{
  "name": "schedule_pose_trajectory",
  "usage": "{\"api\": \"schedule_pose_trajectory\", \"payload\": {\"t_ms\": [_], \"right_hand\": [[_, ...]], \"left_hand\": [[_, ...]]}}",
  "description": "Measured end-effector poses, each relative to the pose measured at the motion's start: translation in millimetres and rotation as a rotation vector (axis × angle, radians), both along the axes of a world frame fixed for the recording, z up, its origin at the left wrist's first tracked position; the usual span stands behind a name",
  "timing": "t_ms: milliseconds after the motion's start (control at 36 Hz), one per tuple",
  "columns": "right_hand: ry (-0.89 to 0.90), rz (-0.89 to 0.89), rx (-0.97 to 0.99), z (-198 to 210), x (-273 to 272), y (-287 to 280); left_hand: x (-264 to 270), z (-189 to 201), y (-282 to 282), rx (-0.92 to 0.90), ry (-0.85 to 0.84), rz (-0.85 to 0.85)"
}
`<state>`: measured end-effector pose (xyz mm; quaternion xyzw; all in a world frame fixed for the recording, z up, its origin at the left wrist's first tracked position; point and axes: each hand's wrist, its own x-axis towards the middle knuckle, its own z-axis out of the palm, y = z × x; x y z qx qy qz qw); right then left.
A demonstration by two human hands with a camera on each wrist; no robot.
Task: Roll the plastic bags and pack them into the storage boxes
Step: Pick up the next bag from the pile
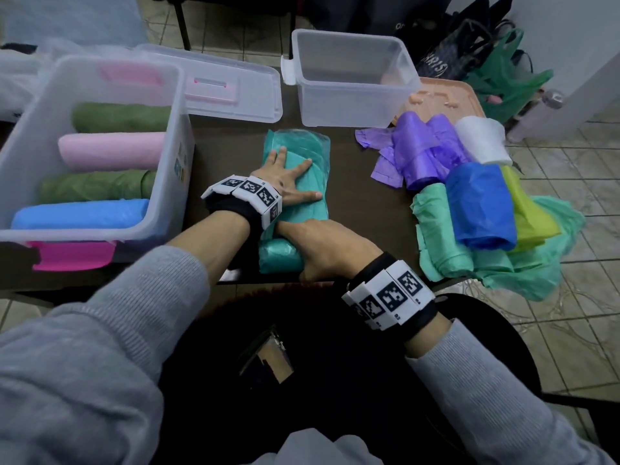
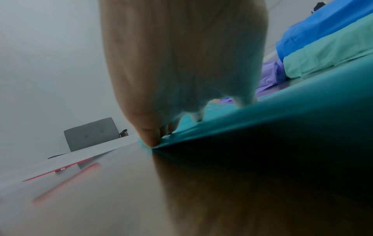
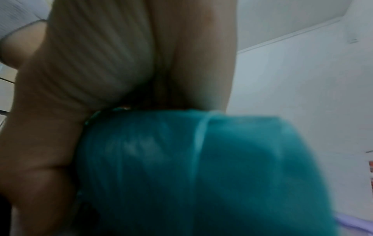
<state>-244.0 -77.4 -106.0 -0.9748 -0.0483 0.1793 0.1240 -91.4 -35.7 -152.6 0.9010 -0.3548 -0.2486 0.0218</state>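
A teal plastic bag [image 1: 312,152] lies folded in a long strip on the dark table [image 1: 362,196], its near end wound into a roll [image 1: 278,255]. My left hand [image 1: 288,177] presses flat on the strip with fingers spread; in the left wrist view the fingertips [image 2: 150,141] touch the teal sheet [image 2: 262,121]. My right hand [image 1: 322,246] curls over the roll at the table's near edge, and the roll [image 3: 201,167] fills the right wrist view under my palm. The left storage box [image 1: 30,135] holds several rolled bags: green, pink, green, blue.
An empty clear box [image 1: 352,78] stands at the back centre, a clear lid [image 1: 231,88] beside it. A heap of loose bags [image 1: 476,203], purple, white, blue, yellow and green, covers the table's right side over a peach lid [image 1: 446,92]. Dark bags sit on the tiled floor [image 1: 570,297].
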Motion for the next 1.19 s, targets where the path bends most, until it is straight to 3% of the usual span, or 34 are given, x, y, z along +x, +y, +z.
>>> {"api": "schedule_pose_trajectory", "payload": {"t_ms": [222,861,1083,1194], "right_hand": [[-0.074,0.047,-0.051,9.7,-1.4,2.3],[0.055,-0.002,0.005,-14.6,1.7,2.2],[-0.001,-0.146,0.138,-13.7,-1.8,-7.7],[0.014,-0.207,0.169,-10.2,-2.5,-11.2]], "left_hand": [[0.3,1.5,-2.1,0.013,0.002,0.023],[-1.4,18.9,-7.0,0.041,0.035,0.055],[1.7,26.4,-7.5,0.015,0.051,0.071],[4.3,34.9,-2.1,-0.096,0.075,0.111]]}}
